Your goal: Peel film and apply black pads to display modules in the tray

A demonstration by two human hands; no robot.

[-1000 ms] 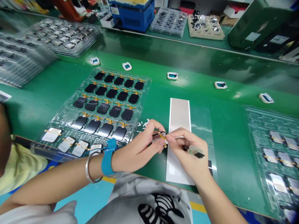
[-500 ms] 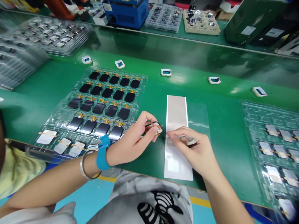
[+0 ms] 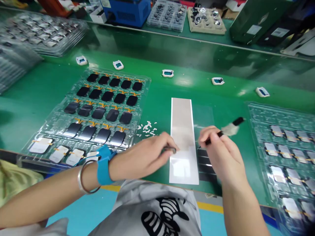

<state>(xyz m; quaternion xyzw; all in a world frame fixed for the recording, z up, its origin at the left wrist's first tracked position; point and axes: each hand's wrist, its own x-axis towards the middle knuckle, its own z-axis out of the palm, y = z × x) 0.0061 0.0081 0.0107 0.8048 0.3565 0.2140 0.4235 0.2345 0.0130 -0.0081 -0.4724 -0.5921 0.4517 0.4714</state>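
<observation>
My left hand (image 3: 150, 154) is closed, pinching a small display panel (image 3: 171, 150) edge-on at the fingertips. Most of that panel is hidden by the fingers, close to the left edge of a long pale strip sheet (image 3: 182, 131). To the right of the sheet, my right hand (image 3: 219, 150) grips a slim black pointed tool (image 3: 231, 128) that looks like tweezers, with whitish tape wrapped around it. Its thin tip points down-left, beside dark strips (image 3: 206, 161) lying on the bench. Small white scraps (image 3: 147, 128) are scattered beyond my left hand.
On the left, a clear tray (image 3: 55, 126) bears rows of black display panels with orange flex tails. Another tray (image 3: 258, 123) with pale-backed panels lies right. Several white watch-like cases (image 3: 168, 73) line the back, below a shelf with a blue machine (image 3: 126, 12).
My left hand has turned over and moved slightly right, tilting the panel edge-on. My right hand has lifted and shifted right off the sheet, uncovering dark strips. White scraps now show.
</observation>
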